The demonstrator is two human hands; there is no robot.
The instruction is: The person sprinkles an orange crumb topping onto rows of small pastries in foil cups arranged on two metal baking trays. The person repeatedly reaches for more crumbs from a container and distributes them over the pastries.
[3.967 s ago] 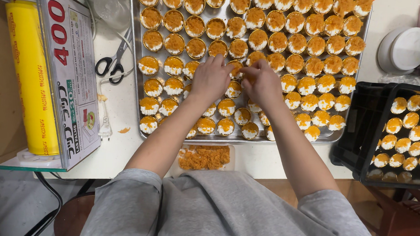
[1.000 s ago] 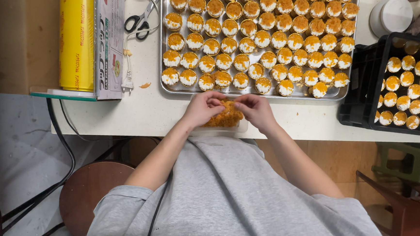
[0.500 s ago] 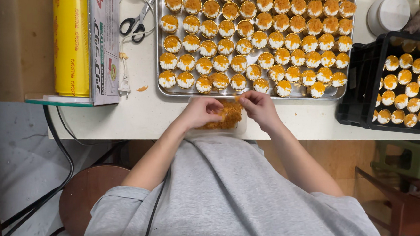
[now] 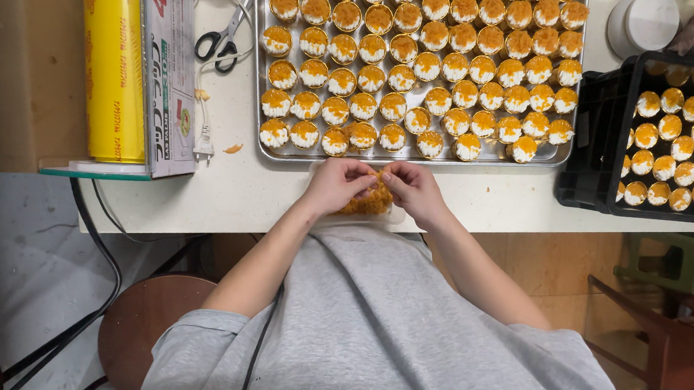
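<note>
My left hand (image 4: 338,184) and my right hand (image 4: 413,188) meet over a small clear container of orange shredded topping (image 4: 368,202) at the table's near edge. The fingertips of both pinch bits of the topping between them. Just beyond them lies a metal baking tray (image 4: 285,153) filled with several rows of small cups topped with white cream and orange shreds (image 4: 419,63). The nearest row of cups is a short way past my fingers.
A black crate (image 4: 592,146) of similar cups stands at the right. A yellow roll of wrap in its box (image 4: 126,69) lies at the left, with scissors (image 4: 221,43) and a white cable beside it. A white round container (image 4: 645,24) sits behind. A brown stool (image 4: 142,327) is below.
Four seconds ago both hands were over the cups in the tray. They have drawn back to the topping container at the table edge and stay there, fingers working closer together.
</note>
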